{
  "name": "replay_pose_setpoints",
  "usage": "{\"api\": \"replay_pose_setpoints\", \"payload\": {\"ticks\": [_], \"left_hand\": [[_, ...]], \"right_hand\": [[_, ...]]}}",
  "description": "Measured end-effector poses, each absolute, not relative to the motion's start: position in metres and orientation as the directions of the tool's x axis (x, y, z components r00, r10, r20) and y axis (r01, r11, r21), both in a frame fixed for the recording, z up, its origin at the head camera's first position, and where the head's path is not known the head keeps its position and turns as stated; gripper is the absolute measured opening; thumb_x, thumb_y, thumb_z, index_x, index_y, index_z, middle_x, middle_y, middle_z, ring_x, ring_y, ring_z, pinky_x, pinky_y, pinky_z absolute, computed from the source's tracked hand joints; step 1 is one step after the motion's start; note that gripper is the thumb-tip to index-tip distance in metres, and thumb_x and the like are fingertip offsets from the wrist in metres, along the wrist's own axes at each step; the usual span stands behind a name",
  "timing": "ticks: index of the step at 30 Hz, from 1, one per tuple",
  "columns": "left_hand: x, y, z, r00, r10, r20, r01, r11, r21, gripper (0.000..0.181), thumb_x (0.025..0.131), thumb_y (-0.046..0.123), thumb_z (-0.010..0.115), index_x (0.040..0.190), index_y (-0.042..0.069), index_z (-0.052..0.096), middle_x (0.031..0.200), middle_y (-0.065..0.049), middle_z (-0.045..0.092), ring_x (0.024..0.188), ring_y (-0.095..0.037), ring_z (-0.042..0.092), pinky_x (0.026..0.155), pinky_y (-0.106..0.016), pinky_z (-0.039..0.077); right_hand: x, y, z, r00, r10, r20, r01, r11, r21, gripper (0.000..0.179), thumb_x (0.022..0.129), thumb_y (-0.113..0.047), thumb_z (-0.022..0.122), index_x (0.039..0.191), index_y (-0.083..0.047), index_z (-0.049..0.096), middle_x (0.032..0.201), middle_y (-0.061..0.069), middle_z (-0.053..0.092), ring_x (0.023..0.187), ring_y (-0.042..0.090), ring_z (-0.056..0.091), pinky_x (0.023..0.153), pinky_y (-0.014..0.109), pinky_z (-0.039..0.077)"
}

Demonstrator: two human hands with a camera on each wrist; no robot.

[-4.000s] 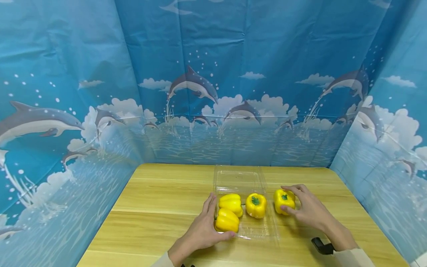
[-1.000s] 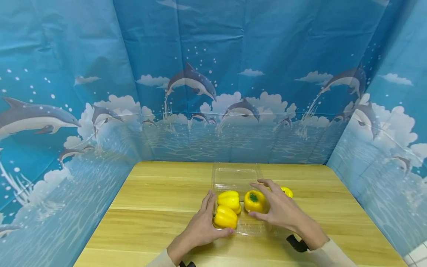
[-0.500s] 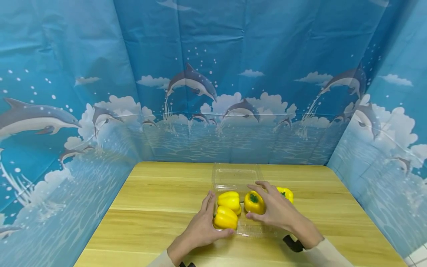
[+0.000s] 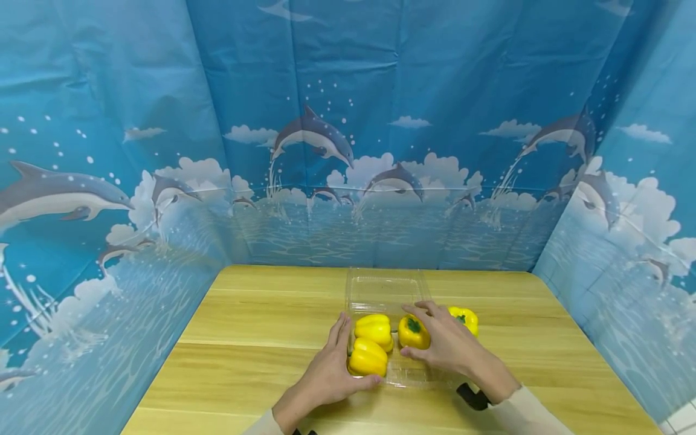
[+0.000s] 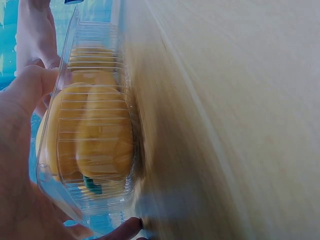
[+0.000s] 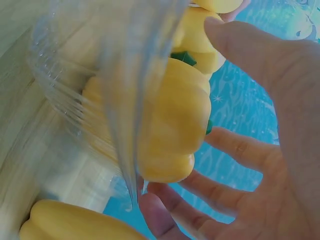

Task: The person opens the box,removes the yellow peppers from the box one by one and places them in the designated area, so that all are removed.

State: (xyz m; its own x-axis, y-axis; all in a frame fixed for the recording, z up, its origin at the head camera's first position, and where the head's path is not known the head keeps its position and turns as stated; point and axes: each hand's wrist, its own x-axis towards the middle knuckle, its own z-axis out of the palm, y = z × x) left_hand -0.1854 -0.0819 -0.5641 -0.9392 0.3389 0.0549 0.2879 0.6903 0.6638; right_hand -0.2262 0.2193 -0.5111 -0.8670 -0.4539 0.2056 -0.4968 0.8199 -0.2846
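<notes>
A clear plastic clamshell container (image 4: 387,291) lies opened on the table, its lid folded toward the back. Two yellow bell peppers (image 4: 368,356) lie on their sides in its left half. My left hand (image 4: 331,371) holds the container's left front corner, thumb along the front edge; in the left wrist view, ridged wall (image 5: 95,120) shows between thumb and fingers. My right hand (image 4: 451,344) grips a third bell pepper (image 4: 411,331), green stem up, in the container's right half, thumb in front and fingers behind. In the right wrist view, this pepper (image 6: 175,120) stands inside the rim.
Another yellow bell pepper (image 4: 465,320) stands on the wooden table (image 4: 261,314) just right of the container, partly hidden by my right hand. A blue dolphin-print curtain (image 4: 348,229) encloses the table's back and sides.
Over four seconds my right hand has left the outer pepper and moved left to the pepper in the container's right half. Lately it has edged slightly left and nearer. My left hand stays put.
</notes>
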Motion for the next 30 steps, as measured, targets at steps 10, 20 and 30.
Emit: {"api": "replay_pose_setpoints", "payload": {"ticks": [10,20,30], "left_hand": [[-0.186,-0.0827,-0.5641,-0.938,0.343,0.051,0.286,0.685,0.67,0.138,0.094,0.08,0.083,0.188,0.009,0.012,0.199,-0.015,0.003,0.165,-0.054,0.052,0.122,-0.074,0.057],[-0.1878,-0.0833,-0.5641,-0.937,0.345,0.049,0.287,0.684,0.671,0.138,0.094,0.079,0.083,0.189,0.01,0.011,0.199,-0.014,0.003,0.165,-0.054,0.052,0.123,-0.073,0.057],[-0.1856,-0.0823,-0.5647,-0.938,0.342,0.061,0.293,0.685,0.668,0.139,0.093,0.081,0.083,0.189,0.01,0.011,0.199,-0.015,0.002,0.163,-0.055,0.053,0.121,-0.073,0.058]], "right_hand": [[-0.2282,0.2141,-0.5145,-0.879,-0.437,0.191,-0.476,0.835,-0.277,0.072,0.095,-0.038,0.1,0.159,-0.018,0.071,0.144,0.013,0.071,0.128,0.039,0.07,0.102,0.06,0.066],[-0.2264,0.2125,-0.5126,-0.889,-0.422,0.179,-0.458,0.83,-0.319,0.061,0.096,-0.027,0.1,0.15,-0.015,0.077,0.14,0.012,0.071,0.127,0.038,0.069,0.1,0.059,0.066],[-0.2253,0.2133,-0.5137,-0.888,-0.419,0.188,-0.459,0.828,-0.324,0.06,0.095,-0.027,0.1,0.149,-0.014,0.077,0.14,0.011,0.071,0.127,0.037,0.069,0.102,0.058,0.066]]}}
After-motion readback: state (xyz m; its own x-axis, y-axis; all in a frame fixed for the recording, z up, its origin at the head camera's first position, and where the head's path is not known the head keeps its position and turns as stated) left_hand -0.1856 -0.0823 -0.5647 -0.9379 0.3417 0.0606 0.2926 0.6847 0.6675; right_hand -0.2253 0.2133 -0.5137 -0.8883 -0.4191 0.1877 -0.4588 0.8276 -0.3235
